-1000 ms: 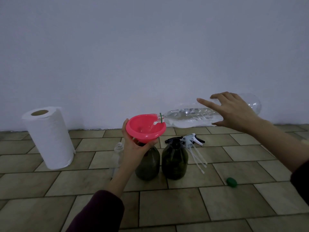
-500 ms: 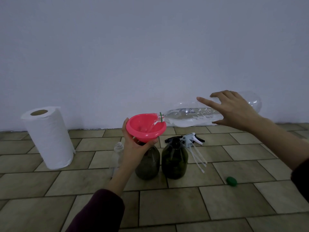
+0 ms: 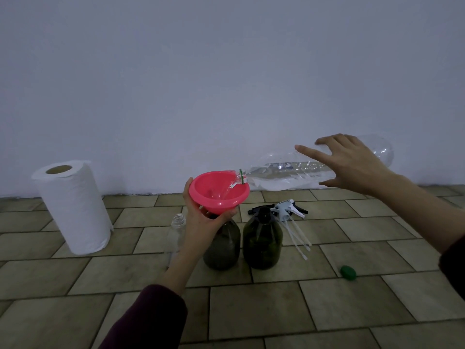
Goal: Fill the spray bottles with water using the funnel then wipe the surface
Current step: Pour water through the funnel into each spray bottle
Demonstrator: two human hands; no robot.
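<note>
Two hands are at work, and I take them from left to right. Far left, a paper towel roll stands upright on the tiled floor, well apart from the pouring. Next, a small clear bottle stands uncapped just beside the left hand, whose fingers and thumb curl round the underside of the pink funnel, holding it over the nearer dark spray bottle; I cannot see the spout, which the hand hides, so I judge rather than observe that it sits in that bottle's neck. A second dark spray bottle stands touching or nearly touching the first, with loose spray heads lying behind it. The water bottle lies almost horizontal, its long axis running rightward and slightly upward from the funnel, mouth over the funnel's right rim with water running into the bowl. The right hand grips it near the base end, fingers spread over the top and thumb beneath. In my judgement the next move turns on this: the grip is far from the mouth, so raising the base further steepens the pour. A green cap lies on the floor at right.
</note>
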